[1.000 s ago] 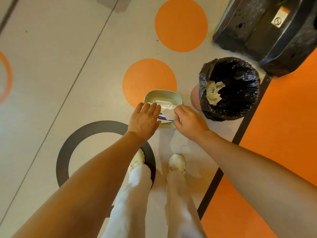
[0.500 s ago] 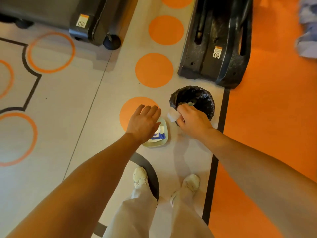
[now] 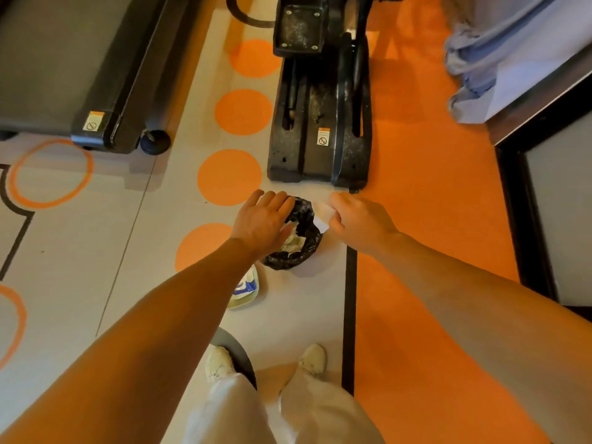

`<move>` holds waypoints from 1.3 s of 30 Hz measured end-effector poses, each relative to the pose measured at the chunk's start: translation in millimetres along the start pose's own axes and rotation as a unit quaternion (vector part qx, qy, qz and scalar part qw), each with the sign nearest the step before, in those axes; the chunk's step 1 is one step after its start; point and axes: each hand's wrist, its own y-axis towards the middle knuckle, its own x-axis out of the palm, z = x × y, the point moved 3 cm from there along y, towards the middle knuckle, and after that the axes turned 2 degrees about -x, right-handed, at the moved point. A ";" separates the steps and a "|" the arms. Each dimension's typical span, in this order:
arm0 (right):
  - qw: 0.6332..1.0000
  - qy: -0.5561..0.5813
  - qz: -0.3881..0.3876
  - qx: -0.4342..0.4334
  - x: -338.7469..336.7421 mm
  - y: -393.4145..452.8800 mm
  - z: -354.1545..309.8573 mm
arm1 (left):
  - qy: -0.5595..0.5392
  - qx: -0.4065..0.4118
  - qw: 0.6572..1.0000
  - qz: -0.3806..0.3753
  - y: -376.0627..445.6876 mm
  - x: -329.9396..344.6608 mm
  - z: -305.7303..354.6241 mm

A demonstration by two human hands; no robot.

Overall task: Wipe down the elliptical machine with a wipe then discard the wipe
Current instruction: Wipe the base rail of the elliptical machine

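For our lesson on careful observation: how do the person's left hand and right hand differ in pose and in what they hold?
The left hand is flat with straight fingers and holds nothing; the right hand is curled, pinching a white wipe. The left hand hovers over the black-lined bin, covering part of its opening; the right hand sits at the bin's right, nearer the elliptical. Both reach forward, palms down.

Treadmill at far left, orange dots across pale floor, crumpled blue cloth top right, white shoes below.
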 end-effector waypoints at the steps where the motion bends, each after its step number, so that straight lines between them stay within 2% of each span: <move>1: 1.000 0.003 0.005 0.004 -7.1 -4.5 12.2 | -0.003 0.005 1.000 0.002 11.3 -4.3 11.6; 8: 0.999 -0.003 0.007 0.051 -54.7 -9.6 84.6 | -0.010 0.042 0.999 0.010 84.5 -20.2 68.8; 17: 0.998 -0.005 -0.017 0.067 -90.2 40.6 172.2 | -0.010 0.078 0.996 0.031 198.1 -21.4 85.1; 31: 0.999 -0.017 -0.028 0.026 -133.3 156.5 303.7 | -0.047 -0.007 0.999 0.007 346.4 -21.8 90.5; 39: 0.995 -0.030 -0.073 -0.061 -153.1 212.4 376.0 | -0.030 -0.098 0.995 -0.007 416.3 -17.1 108.2</move>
